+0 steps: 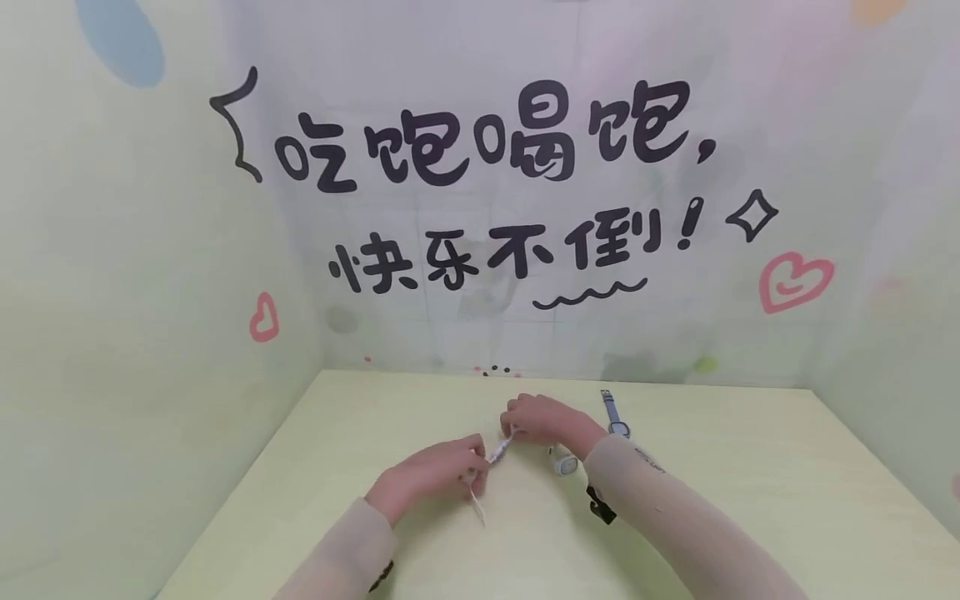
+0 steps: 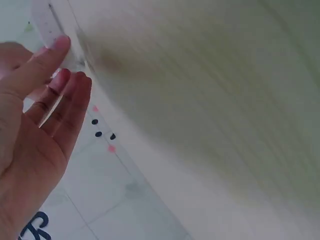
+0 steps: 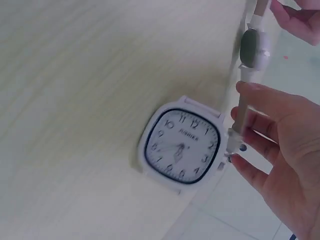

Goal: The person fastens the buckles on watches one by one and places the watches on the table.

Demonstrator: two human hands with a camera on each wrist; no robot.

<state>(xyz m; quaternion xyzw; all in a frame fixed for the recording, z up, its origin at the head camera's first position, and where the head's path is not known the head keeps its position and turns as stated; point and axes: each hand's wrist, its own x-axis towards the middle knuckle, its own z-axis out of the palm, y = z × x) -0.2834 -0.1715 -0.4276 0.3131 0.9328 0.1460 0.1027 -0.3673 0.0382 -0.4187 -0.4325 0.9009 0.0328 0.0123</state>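
Note:
A wristwatch [image 3: 254, 49] with a pale strap is stretched between both hands above the table. My right hand [image 1: 542, 418] pinches one strap end between thumb and fingers, near the buckle. The left hand [image 1: 446, 468] holds the other end, and a strap tip hangs below its fingers in the head view. From the left wrist, the pale strap [image 2: 47, 22] shows only partly at the top left, by the thumb. A white square-faced watch [image 3: 182, 142] lies face up on the table, just beside my right hand, its strap largely out of sight.
Farther back, a watch with a grey-blue strap [image 1: 612, 410] lies on the pale wooden table [image 1: 720, 450], beyond the right forearm. A black piece [image 1: 600, 505] shows under the right sleeve. Behind the table's far edge stands a printed wall covering [image 1: 480, 333].

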